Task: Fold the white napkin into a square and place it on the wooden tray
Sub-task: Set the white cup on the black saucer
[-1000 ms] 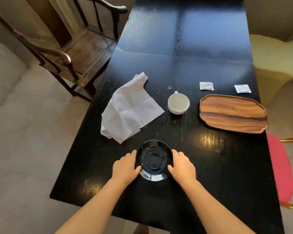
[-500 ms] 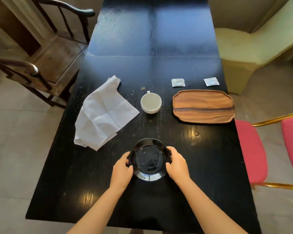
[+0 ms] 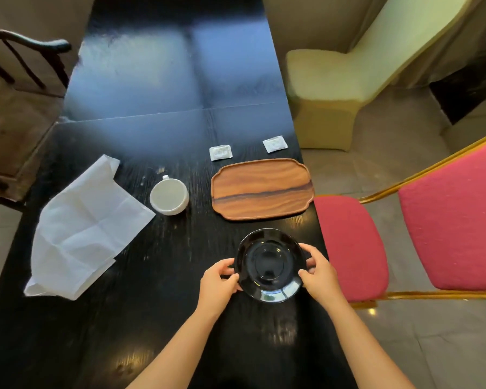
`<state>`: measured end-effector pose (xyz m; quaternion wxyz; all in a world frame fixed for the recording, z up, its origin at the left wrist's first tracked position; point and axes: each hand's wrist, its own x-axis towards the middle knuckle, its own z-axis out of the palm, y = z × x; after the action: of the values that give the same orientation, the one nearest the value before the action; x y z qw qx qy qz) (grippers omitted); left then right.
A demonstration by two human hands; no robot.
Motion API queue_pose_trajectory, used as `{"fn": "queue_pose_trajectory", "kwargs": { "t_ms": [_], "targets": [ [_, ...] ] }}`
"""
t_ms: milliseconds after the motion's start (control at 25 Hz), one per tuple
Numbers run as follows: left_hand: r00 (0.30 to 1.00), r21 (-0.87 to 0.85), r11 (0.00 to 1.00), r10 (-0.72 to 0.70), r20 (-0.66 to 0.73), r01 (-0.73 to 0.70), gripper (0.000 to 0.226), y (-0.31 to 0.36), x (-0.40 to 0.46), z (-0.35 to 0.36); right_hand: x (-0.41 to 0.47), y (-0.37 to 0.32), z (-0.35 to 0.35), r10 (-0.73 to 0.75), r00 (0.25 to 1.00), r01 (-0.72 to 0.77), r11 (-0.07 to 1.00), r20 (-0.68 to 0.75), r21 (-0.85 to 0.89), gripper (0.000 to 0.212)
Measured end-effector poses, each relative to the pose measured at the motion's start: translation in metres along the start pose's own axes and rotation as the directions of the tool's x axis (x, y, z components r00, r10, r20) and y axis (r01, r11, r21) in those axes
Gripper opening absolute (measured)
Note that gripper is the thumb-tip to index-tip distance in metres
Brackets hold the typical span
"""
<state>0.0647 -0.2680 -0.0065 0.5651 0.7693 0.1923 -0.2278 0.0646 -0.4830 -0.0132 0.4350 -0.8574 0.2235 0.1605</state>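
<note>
The white napkin [image 3: 84, 226] lies unfolded and creased at the left side of the black table [image 3: 157, 276]. The wooden tray [image 3: 261, 189] sits bare near the table's right edge. Between them stands a white cup [image 3: 169, 196]. Just in front of the tray is a black saucer [image 3: 268, 265]. My left hand [image 3: 218, 282] grips its left rim and my right hand [image 3: 317, 272] grips its right rim, fingers curled around the edge. Neither hand touches the napkin.
Two small white sachets [image 3: 220, 152] [image 3: 275, 143] lie behind the tray. A red chair with a gold frame [image 3: 354, 248] stands close at the table's right edge, a pale covered chair [image 3: 326, 88] beyond it, a dark wooden chair [image 3: 17, 113] at the left.
Both hands have gone from resting beside the saucer to gripping its rim, and it has moved rightwards towards the tray. The camera has swung to the right.
</note>
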Motion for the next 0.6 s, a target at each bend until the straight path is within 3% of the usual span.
{"fn": "queue_pose_trajectory", "kwargs": {
  "t_ms": [600],
  "targets": [
    [0.998,0.061,0.996,-0.059,-0.036,0.061,0.034,0.009,0.019,0.063,0.049,0.051,-0.034,-0.017,0.996,0.015,1.000,0.083,0.025,0.058]
  ]
}}
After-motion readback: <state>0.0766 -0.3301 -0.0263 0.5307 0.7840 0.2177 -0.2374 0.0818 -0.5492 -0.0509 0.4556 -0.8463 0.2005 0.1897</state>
